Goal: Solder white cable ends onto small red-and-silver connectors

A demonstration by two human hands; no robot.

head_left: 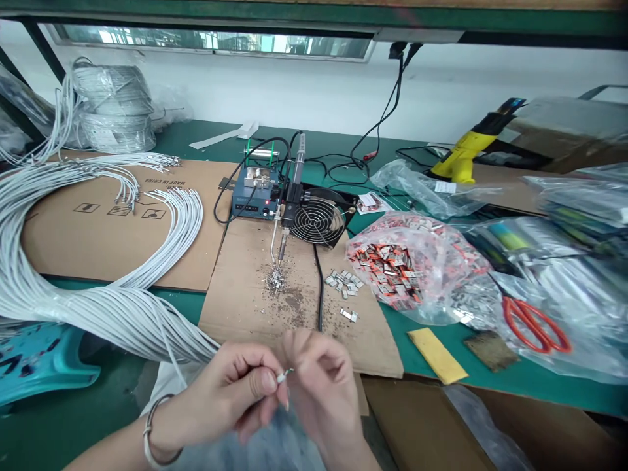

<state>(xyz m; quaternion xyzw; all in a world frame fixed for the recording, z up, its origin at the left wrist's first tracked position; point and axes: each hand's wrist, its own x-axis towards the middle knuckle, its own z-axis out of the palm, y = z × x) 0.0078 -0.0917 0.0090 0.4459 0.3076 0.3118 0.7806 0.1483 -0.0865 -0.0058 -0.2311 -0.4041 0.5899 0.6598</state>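
My left hand point(245, 386) pinches a white cable near its stripped end point(282, 377), where thin bare wires stick out to the right. The cable runs back up-left toward a large bundle of white cables point(98, 307). Close beside it on the right is my right hand point(318, 379), blurred, with thumb and fingertips drawn together at the wire end; what they hold, if anything, is too small to tell. Behind both hands lies brown cardboard point(245, 288) with small metal connectors point(344, 282) and a pile of solder scraps point(275, 280).
A soldering iron in a stand point(294, 190) points down beside a blue station point(252, 196) and a round fan point(318, 221). Rightward are a bag of orange-and-metal parts point(397, 268), a yellow sponge point(437, 354), red scissors point(534, 327) and a yellow heat gun point(464, 154).
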